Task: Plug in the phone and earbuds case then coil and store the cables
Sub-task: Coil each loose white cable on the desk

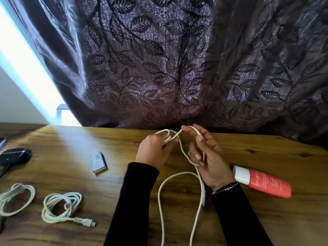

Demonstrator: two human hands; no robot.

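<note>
Above the wooden table my left hand grips a small loop of a white cable, fingers curled round it. My right hand is to its right, palm up, with the same cable pinched at its fingertips and draped across its fingers. The rest of this cable hangs in a long loop toward the near edge. Two coiled white cables lie at the left, one with its plug showing, one at the frame edge. A dark earbuds case with a green light sits far left.
A small grey box lies left of my hands. A coral tube with a white cap lies at the right. A dark leaf-patterned curtain hangs behind the table. A dark object shows at the far left edge.
</note>
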